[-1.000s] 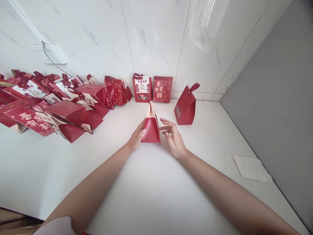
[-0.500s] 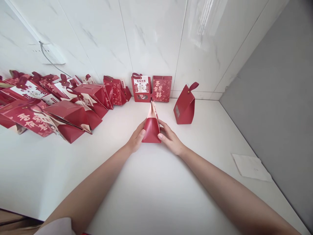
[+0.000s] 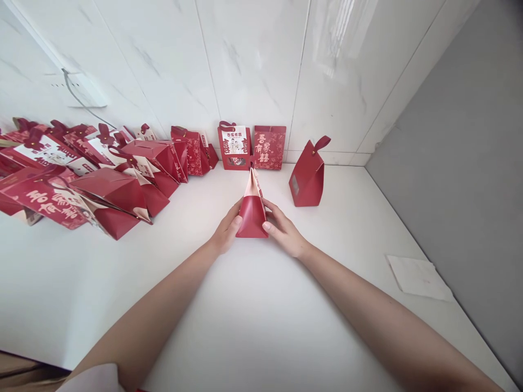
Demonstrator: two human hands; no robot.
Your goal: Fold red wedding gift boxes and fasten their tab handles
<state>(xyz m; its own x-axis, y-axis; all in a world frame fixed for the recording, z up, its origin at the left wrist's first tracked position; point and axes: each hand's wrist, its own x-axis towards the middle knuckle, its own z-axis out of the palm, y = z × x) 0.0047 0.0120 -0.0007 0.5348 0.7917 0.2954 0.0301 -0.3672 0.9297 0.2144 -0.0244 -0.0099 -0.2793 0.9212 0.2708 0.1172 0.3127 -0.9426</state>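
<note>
Between my two hands a red gift box [image 3: 252,216] stands upright on the white table, its narrow side facing me and its top tapering to a ridge. My left hand [image 3: 227,228] grips the box's left side, thumb at the near edge. On the opposite side my right hand [image 3: 285,228] holds it, thumb on the lower near corner and fingers along the side panel. Just behind stand a red box with a white picture card [image 3: 234,146] and a red box with pale lettering [image 3: 269,148]. To the right is another red box [image 3: 307,175] with a ribbon loop.
Many red gift boxes [image 3: 104,193] crowd the left side of the white table [image 3: 261,321]. A white paper [image 3: 419,276] lies near the right edge, beside a grey surface [image 3: 461,163]. Behind is a marbled wall [image 3: 253,65] with a socket and cable [image 3: 79,97].
The whole view has shifted very slightly. Both hands keep the same hold on the box, which stays in place.
</note>
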